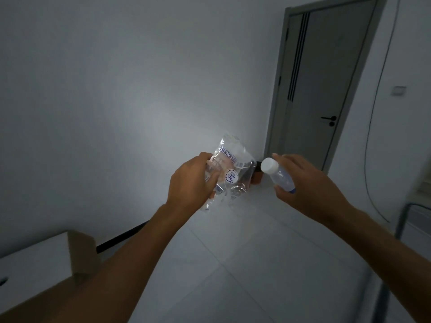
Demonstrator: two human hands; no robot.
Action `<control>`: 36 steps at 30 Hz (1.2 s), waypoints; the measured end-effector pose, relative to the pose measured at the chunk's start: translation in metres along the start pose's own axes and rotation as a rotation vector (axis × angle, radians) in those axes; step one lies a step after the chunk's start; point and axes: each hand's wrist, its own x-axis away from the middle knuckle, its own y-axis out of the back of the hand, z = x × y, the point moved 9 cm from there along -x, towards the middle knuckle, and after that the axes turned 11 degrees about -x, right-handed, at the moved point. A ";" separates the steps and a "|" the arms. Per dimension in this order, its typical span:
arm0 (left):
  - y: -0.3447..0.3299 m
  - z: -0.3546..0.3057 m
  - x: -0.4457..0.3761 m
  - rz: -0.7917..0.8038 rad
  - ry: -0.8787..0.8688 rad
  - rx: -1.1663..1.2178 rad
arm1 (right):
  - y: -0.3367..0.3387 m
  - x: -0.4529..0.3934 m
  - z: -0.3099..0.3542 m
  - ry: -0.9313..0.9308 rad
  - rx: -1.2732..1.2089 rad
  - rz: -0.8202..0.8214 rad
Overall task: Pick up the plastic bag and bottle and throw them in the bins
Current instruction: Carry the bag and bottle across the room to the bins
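Observation:
My left hand is closed around a crumpled clear plastic bag with blue and pink print, held up in front of me at chest height. My right hand grips a small clear plastic bottle with a white cap that points up and to the left. Both arms reach forward toward the far corner of the room. Behind the bag, against the wall by the door, part of a dark object and a brown object shows; I cannot tell whether these are bins.
An open cardboard box stands at the lower left by the wall. A grey shut door is at the back right. A metal-framed piece of furniture juts in at the right edge. Pale floor tiles stretch ahead.

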 end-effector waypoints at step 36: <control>-0.631 -0.016 -0.649 0.134 -0.101 0.160 | -0.162 -0.499 -0.666 -0.209 0.104 -0.044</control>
